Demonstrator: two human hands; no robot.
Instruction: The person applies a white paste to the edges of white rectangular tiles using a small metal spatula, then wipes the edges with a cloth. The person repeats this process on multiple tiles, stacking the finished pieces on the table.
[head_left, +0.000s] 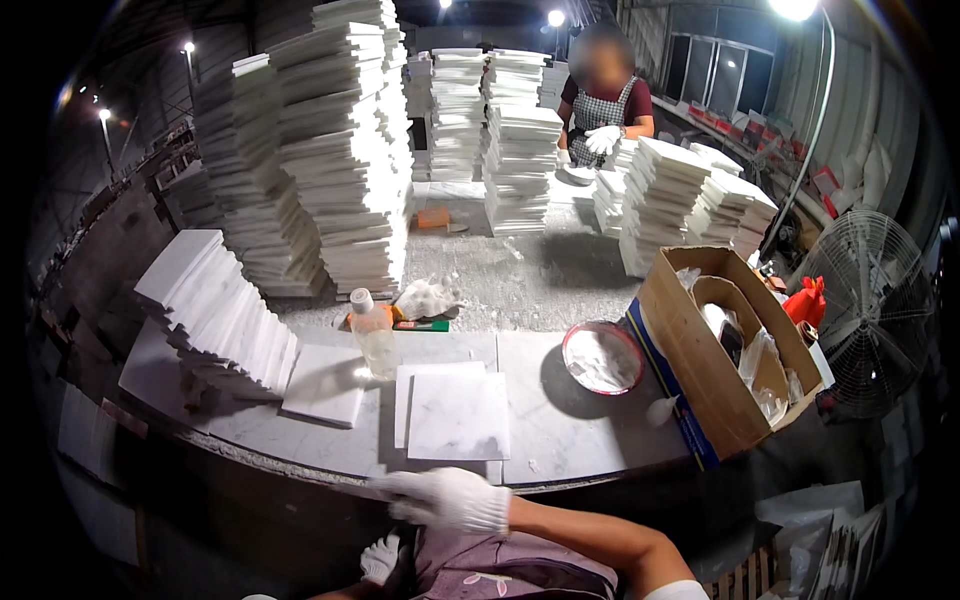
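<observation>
In the head view, my right hand [445,500], in a white knitted glove, is held palm-down at the front edge of the grey-veined white stone worktop [560,440], its fingers directed left; motion blur covers them, so I cannot tell whether they are spread or pressed together. My left hand [380,558], gloved alike, is positioned lower, beside my purple apron [460,570]; its fingers point upward, and I cannot tell their spacing. Directly ahead of my right hand lies the square white marble tile [458,415], overlapping a second white marble tile [403,405] beneath it. To their left stand a clear plastic bottle [375,340] and a leaning stack of white tiles [215,320]. Behind the bottle lies a flat green box [422,326], its marking too small to read. To the right sit a round red-rimmed bowl [604,391] and an open brown cardboard carton [690,350]; the carton bears a dark-blue printed band along its lower side. Across the worktop, a co-worker in a checked apron [603,112] stands among taller tile stacks [525,165].
</observation>
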